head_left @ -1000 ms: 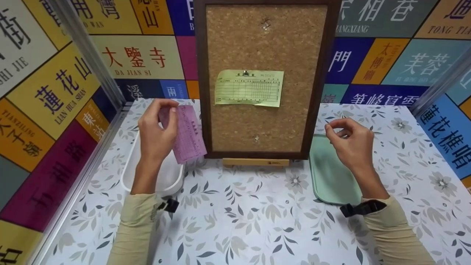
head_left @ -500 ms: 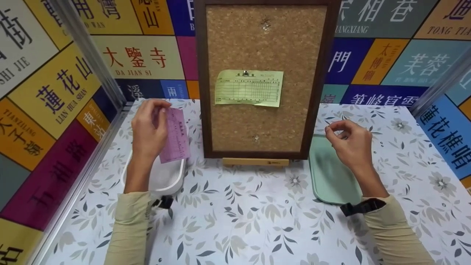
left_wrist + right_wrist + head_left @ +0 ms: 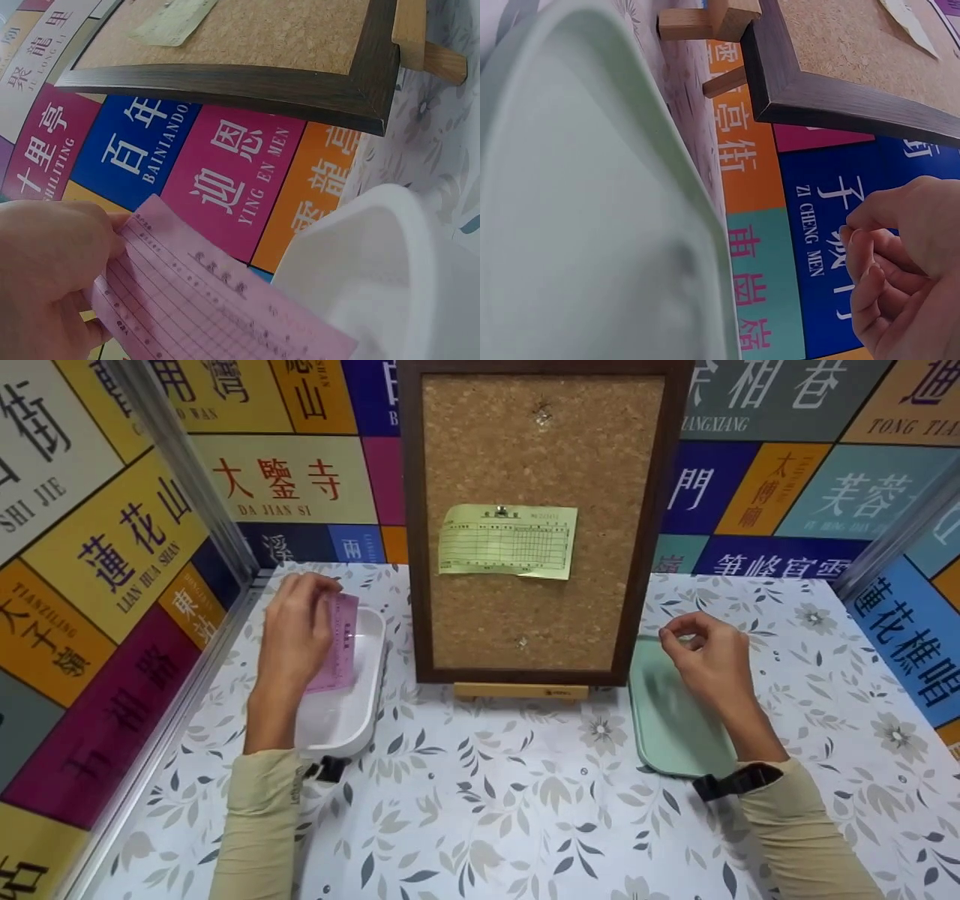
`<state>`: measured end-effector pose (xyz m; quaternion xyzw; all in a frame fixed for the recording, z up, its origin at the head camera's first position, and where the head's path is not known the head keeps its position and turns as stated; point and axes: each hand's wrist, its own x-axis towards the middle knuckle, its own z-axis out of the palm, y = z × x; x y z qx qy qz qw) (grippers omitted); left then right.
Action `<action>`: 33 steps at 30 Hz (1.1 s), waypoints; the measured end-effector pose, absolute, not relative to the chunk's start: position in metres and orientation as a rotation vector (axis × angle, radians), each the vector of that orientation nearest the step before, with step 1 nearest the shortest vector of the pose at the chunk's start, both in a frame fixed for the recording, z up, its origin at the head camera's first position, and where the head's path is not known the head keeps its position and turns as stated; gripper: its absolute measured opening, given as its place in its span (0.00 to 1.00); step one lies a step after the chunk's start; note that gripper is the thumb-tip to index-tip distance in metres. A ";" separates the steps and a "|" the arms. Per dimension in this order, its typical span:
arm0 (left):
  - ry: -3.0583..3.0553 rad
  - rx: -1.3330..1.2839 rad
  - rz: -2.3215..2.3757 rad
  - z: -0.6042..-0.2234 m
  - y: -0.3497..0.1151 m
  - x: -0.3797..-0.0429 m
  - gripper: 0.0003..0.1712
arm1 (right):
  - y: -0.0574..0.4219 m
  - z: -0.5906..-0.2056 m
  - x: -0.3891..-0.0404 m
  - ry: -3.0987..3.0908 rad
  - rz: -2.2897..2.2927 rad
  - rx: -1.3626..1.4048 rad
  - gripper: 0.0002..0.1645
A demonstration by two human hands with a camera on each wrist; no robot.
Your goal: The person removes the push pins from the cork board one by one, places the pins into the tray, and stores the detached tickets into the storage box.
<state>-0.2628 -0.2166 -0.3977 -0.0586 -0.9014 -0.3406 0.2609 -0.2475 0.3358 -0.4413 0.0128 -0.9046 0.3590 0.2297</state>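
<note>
My left hand [image 3: 296,637] pinches a pink printed slip [image 3: 335,649] by one edge. The slip hangs over the white tray [image 3: 360,690], overlapping it in the head view. In the left wrist view the printed face of the slip shows below the cork board. My right hand [image 3: 707,654] is raised over the far part of the green tray [image 3: 675,727], thumb and forefinger tips together, the other fingers curled. Nothing shows between those fingertips. A green-yellow printed form [image 3: 510,544] is fixed to the cork board [image 3: 547,615] by a small clip or pin [image 3: 502,511] at its top.
The dark-framed board stands upright on a wooden easel [image 3: 521,690] between the two trays. Clear pins [image 3: 542,414] sit in the cork above and below the form. A floral cloth [image 3: 480,802] covers the table; sign-printed walls [image 3: 292,480] enclose its back and sides.
My left hand has moved left and slightly down with the pink slip, away from the board to over the white tray. My right hand has barely moved.
</note>
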 end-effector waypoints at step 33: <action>-2.711 -0.189 -0.833 -0.428 -0.215 -0.265 0.27 | 0.351 -0.452 -0.250 -2.935 0.960 0.042 0.07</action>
